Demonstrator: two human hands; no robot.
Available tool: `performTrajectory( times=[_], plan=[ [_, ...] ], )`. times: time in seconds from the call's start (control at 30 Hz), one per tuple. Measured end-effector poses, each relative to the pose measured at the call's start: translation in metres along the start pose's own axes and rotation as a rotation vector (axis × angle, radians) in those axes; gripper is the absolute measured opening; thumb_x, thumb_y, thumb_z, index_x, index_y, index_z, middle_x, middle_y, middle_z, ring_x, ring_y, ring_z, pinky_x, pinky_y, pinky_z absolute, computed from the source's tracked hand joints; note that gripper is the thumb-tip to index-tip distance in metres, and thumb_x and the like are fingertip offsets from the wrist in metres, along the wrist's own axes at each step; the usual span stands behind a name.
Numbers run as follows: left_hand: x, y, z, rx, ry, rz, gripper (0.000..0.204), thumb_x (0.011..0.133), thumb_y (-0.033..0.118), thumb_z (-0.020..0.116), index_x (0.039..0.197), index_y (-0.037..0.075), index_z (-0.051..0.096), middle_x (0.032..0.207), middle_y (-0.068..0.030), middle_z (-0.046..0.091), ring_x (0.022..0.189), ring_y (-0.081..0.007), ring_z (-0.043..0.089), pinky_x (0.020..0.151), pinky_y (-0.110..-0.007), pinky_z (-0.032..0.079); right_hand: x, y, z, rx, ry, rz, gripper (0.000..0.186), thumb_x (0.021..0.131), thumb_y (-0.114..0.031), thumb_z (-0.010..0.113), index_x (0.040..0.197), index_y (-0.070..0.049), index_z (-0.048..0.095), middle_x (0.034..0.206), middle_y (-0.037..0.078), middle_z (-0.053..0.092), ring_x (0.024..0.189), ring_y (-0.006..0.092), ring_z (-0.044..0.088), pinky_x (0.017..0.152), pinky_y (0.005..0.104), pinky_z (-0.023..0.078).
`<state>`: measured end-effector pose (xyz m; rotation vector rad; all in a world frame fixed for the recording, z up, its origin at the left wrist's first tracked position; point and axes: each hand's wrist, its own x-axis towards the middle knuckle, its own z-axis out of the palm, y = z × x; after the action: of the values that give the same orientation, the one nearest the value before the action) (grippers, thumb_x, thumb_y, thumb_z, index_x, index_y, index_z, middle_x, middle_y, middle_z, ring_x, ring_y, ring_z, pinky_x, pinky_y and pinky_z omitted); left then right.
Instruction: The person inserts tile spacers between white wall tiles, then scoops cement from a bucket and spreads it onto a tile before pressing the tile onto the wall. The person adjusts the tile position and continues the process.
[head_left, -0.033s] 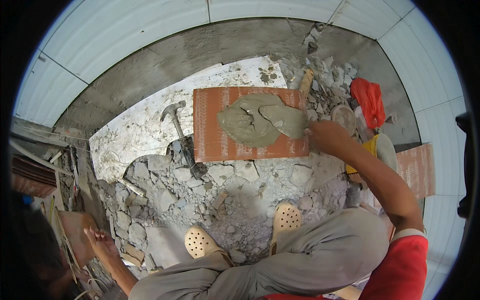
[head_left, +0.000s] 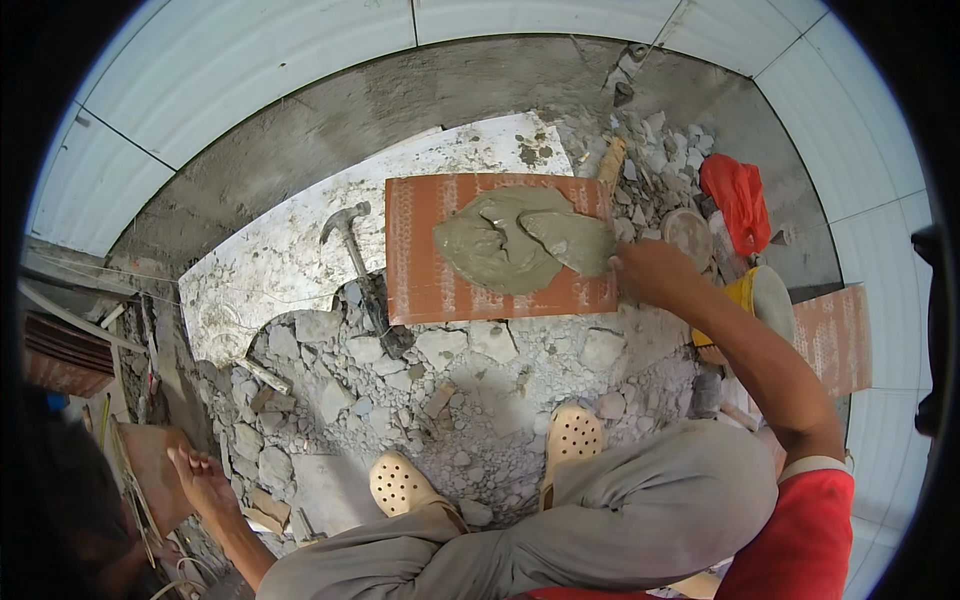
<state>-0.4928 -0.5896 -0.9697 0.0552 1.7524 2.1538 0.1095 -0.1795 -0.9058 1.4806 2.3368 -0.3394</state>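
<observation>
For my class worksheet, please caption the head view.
Right hand holds a trowel in grey mortar on a reddish tile, a hammer beside it.

Right hand (head_left: 655,272): curled, right of center; right forearm (head_left: 768,355): slanted up-left. Left hand (head_left: 205,482): loosely extended, lower left.

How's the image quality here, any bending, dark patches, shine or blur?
Head view: fisheye distortion bows the white wall tiles, and the corners go black; the far lower left, beyond the left hand, is dim; the grey mortar shows a faint sheen; the hammer shows no obvious motion blur.
</observation>
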Motion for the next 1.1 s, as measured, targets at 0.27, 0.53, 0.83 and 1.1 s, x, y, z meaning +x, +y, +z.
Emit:
performTrajectory(
  times=[0.27,0.53,0.83,1.1],
  plan=[
    [-0.034,0.035,0.12,0.556,-0.387,-0.109,0.029,0.102,0.035,0.065,0.114,0.009,0.065,0.087,0.0044,0.06,0.075,-0.0049,0.057,0.065,-0.022,0.048,-0.015,0.034,-0.029,-0.075,-0.054,0.013,0.039,0.102,-0.032,0.051,0.109,0.002,0.068,0.097,0.027,0.071,0.096,0.046,0.069,0.087,0.056,0.052],
    [-0.058,-0.005,0.236,1.22,-1.136,-0.195,0.034,0.101,0.031,0.066,0.116,0.001,0.064,0.093,-0.005,0.065,0.086,-0.016,0.064,0.073,-0.032,0.052,0.004,0.055,0.009,0.192,0.182,0.002,0.037,0.104,-0.03,0.05,0.098,0.003,0.065,0.089,0.03,0.068,0.088,0.0487,0.066,0.081,0.0565,0.051],
    [-0.054,-0.077,0.296,1.589,-1.6,0.724,0.056,0.092,0.024,0.072,0.142,0.003,0.055,0.145,-0.0239,0.052,0.125,-0.0436,0.059,0.104,-0.048,0.05,0.0,0.064,0.001,0.075,0.035,0.088,0.038,0.105,-0.032,0.05,0.1,0.002,0.066,0.093,0.028,0.07,0.089,0.0475,0.067,0.081,0.0569,0.052],
    [-0.058,-0.125,0.302,1.666,-1.669,0.884,0.073,0.092,0.027,0.071,0.156,0.01,0.04,0.165,-0.0181,0.027,0.154,-0.0372,0.023,0.124,-0.046,0.032,-0.025,0.035,-0.056,0.301,-0.133,0.099,0.042,0.104,-0.039,0.051,0.106,0.0,0.065,0.088,0.02,0.069,0.073,0.0347,0.068,0.066,0.0482,0.055]
  ],
)
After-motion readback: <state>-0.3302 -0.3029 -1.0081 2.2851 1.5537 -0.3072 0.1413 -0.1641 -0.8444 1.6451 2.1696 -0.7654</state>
